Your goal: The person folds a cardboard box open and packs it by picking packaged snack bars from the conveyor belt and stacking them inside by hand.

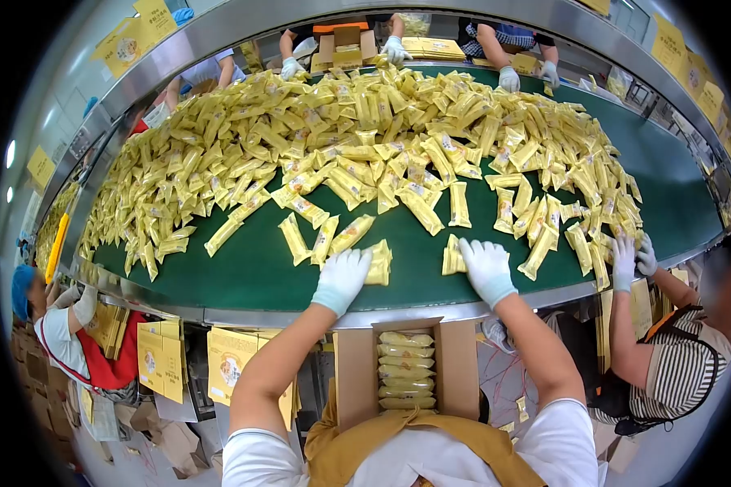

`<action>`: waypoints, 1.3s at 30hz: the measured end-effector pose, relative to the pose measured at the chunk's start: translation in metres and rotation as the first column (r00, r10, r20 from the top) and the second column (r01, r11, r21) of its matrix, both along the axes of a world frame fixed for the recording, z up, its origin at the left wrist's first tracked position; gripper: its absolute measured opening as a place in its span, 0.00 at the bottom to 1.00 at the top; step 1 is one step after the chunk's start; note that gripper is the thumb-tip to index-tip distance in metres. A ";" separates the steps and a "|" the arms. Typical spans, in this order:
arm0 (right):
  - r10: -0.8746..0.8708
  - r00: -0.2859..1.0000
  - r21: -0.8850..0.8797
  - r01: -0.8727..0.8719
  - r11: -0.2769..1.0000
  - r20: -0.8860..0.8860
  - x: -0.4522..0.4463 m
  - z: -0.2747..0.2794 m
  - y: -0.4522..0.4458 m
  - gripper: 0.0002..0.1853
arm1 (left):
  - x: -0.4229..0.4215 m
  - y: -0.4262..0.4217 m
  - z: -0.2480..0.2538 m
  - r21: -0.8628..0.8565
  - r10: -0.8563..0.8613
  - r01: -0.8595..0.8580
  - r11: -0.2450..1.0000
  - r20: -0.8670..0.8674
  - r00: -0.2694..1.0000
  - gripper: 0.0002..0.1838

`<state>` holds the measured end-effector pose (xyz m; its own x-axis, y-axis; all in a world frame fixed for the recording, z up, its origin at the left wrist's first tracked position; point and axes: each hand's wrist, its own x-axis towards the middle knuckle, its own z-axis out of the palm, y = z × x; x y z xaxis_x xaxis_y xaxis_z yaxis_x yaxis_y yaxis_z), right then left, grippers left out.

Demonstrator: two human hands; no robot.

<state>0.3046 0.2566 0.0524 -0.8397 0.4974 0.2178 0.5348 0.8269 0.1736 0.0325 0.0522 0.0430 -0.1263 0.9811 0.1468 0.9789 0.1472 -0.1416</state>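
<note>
My left hand (343, 277), in a white glove, is closed around the end of a small group of yellow snack packets (379, 264) on the green belt. To its right, my right hand (487, 266), gloved too, grips yellow snack packets (453, 256) by their right end; how many is hidden. Bare belt lies between the two hands. Directly below them, against my body, stands an open cardboard box (357, 377) with its flaps spread. Inside it several wrapped packets (406, 363) lie stacked in a row.
A big heap of yellow packets (365, 122) covers much of the green conveyor belt (244, 280), edged by a metal rail (244, 316). Folded yellow cartons (161, 361) hang at the left. Co-workers stand on both sides and across; a gloved hand (623, 261) works at right.
</note>
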 end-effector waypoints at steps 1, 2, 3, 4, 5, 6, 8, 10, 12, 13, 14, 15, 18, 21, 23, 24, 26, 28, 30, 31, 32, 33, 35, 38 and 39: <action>0.020 0.999 -0.065 -0.022 0.998 -0.034 0.003 0.018 -0.014 0.30 | 0.007 -0.007 0.011 0.075 -0.060 0.061 0.995 -0.022 0.998 0.33; 0.038 0.997 -0.134 -0.047 0.990 -0.066 0.008 0.034 -0.030 0.38 | 0.015 -0.015 0.022 0.143 -0.118 0.123 0.982 -0.044 0.992 0.42; 0.021 0.997 -0.143 -0.031 0.989 -0.070 0.011 0.024 -0.034 0.50 | 0.022 -0.017 0.027 0.013 -0.072 0.072 0.997 0.019 0.997 0.55; 0.007 0.998 -0.152 -0.016 0.988 -0.064 0.015 0.018 -0.030 0.51 | 0.024 -0.013 0.033 -0.088 -0.019 0.025 0.996 0.068 0.998 0.55; -0.007 0.998 -0.161 -0.003 0.987 -0.060 0.018 0.012 -0.025 0.51 | 0.024 -0.008 0.042 -0.192 0.040 -0.018 0.981 0.110 0.993 0.55; -0.019 0.998 -0.170 0.010 0.985 -0.055 0.018 0.015 -0.022 0.52 | 0.023 -0.003 0.053 -0.295 0.103 -0.057 0.954 0.145 0.984 0.55; -0.055 0.991 -0.291 0.088 0.953 0.119 0.011 0.026 -0.005 0.53 | 0.019 0.001 0.049 -0.205 0.104 -0.071 0.976 0.154 0.982 0.55; -0.054 0.896 -0.386 0.243 0.890 0.440 -0.005 0.063 0.001 0.51 | 0.016 -0.002 0.033 0.009 0.035 -0.037 0.999 0.102 0.994 0.55; -0.101 0.951 -0.458 0.231 0.859 0.291 -0.013 0.062 0.017 0.46 | 0.020 -0.002 0.041 -0.251 0.129 -0.060 0.966 0.270 0.954 0.54; -0.146 0.969 -0.519 0.232 0.823 0.201 -0.020 0.063 0.030 0.46 | 0.022 -0.006 0.042 -0.271 0.123 -0.047 0.961 0.271 0.955 0.55; -0.192 0.975 -0.580 0.222 0.784 0.113 -0.028 0.064 0.045 0.46 | 0.022 -0.008 0.044 -0.298 0.128 -0.036 0.954 0.295 0.947 0.55; -0.266 0.964 -0.727 0.200 0.657 0.024 -0.037 0.059 0.066 0.48 | 0.024 -0.011 0.051 -0.325 0.135 -0.025 0.945 0.319 0.938 0.55; -0.573 0.796 -0.939 0.013 0.343 -0.198 -0.069 0.037 0.109 0.46 | 0.017 -0.014 0.063 -0.228 0.215 -0.082 0.970 0.657 0.722 0.52; -0.666 0.744 -0.998 -0.059 0.019 -0.057 -0.094 0.046 0.108 0.42 | -0.012 0.007 0.076 0.049 0.026 -0.210 0.977 0.940 0.340 0.43; -0.636 0.771 -0.971 0.168 0.169 0.023 -0.116 0.004 0.126 0.47 | -0.040 0.032 0.079 -0.100 0.224 -0.283 0.954 0.863 0.452 0.40; -0.637 0.771 -0.937 0.236 0.257 0.019 -0.124 -0.021 0.133 0.48 | -0.055 0.044 0.065 -0.151 0.257 -0.285 0.946 0.888 0.381 0.39; -0.577 0.811 -0.830 0.384 0.403 0.095 -0.125 0.020 0.103 0.51 | -0.048 0.056 0.081 -0.371 0.461 -0.277 0.887 0.754 0.468 0.49; -0.438 0.890 -0.831 0.336 0.444 0.126 -0.112 0.019 0.107 0.55 | -0.033 0.065 0.081 -0.443 0.524 -0.299 0.845 0.573 0.631 0.54; -0.320 0.942 -0.867 0.243 0.434 0.104 -0.085 0.020 0.106 0.53 | -0.026 0.070 0.074 -0.478 0.485 -0.243 0.844 0.487 0.726 0.58; -0.229 0.965 -0.855 0.224 0.468 0.127 -0.072 0.023 0.102 0.53 | -0.021 0.067 0.070 -0.464 0.451 -0.231 0.855 0.449 0.771 0.57; -0.139 0.978 -0.843 0.203 0.499 0.153 -0.058 0.024 0.098 0.53 | -0.014 0.063 0.067 -0.448 0.414 -0.216 0.868 0.410 0.813 0.57; -0.071 0.992 -0.699 0.126 0.704 0.107 -0.040 0.024 0.084 0.53 | -0.007 0.056 0.066 -0.442 0.374 -0.184 0.878 0.396 0.839 0.55; 0.026 0.996 -0.682 0.039 0.731 0.085 -0.011 0.039 0.058 0.50 | 0.004 0.045 0.058 -0.420 0.298 -0.151 0.895 0.312 0.902 0.57; 0.179 0.984 -0.515 -0.161 0.842 -0.015 0.010 0.042 0.025 0.43 | 0.014 0.035 0.053 -0.308 0.275 -0.189 0.933 0.264 0.925 0.68; 0.196 0.974 -0.416 -0.224 0.882 -0.110 0.016 0.029 0.018 0.46 | 0.018 0.031 0.052 -0.247 0.270 -0.208 0.946 0.249 0.930 0.72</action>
<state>0.3203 0.2747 0.0819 -0.9263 0.3676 0.0822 0.3387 0.9082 -0.2458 0.0502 0.0831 0.0952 -0.3663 0.9205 -0.1359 0.9227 0.3782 0.0750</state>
